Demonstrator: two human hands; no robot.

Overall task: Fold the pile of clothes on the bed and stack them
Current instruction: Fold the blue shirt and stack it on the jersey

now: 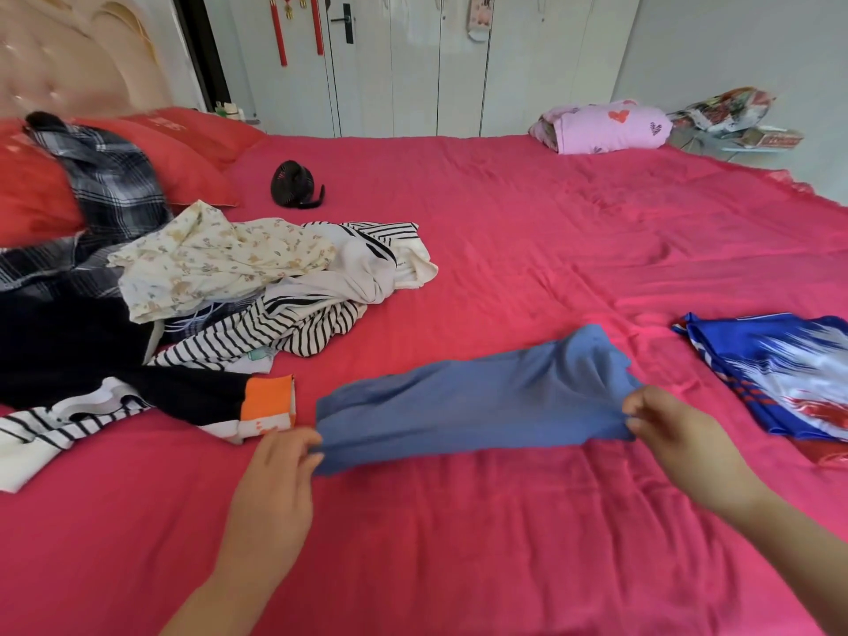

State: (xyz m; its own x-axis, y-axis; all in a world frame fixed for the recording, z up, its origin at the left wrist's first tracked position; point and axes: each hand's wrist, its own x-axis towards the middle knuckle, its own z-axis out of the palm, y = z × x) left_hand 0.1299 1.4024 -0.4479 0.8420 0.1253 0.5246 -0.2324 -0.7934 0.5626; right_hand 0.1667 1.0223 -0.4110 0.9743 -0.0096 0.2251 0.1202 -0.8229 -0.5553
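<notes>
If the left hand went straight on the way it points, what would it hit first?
Probably the orange cuff just beyond the left hand, at the edge of the pile; depth is unclear.

plain blue on a bright pink-red bedspread [504, 231]
the blue garment [468, 406] is one flat mid-blue, no print. the streaked garment [780, 374] at right is royal blue with white streaks and red marks. the striped top [284, 323] is black on white, the cream garment [206, 259] carries small tan figures, the plaid shirt [110, 176] is black, grey and white, the black garment [92, 351] ends in an orange cuff [268, 399]. the pillows [183, 149] are red.
</notes>
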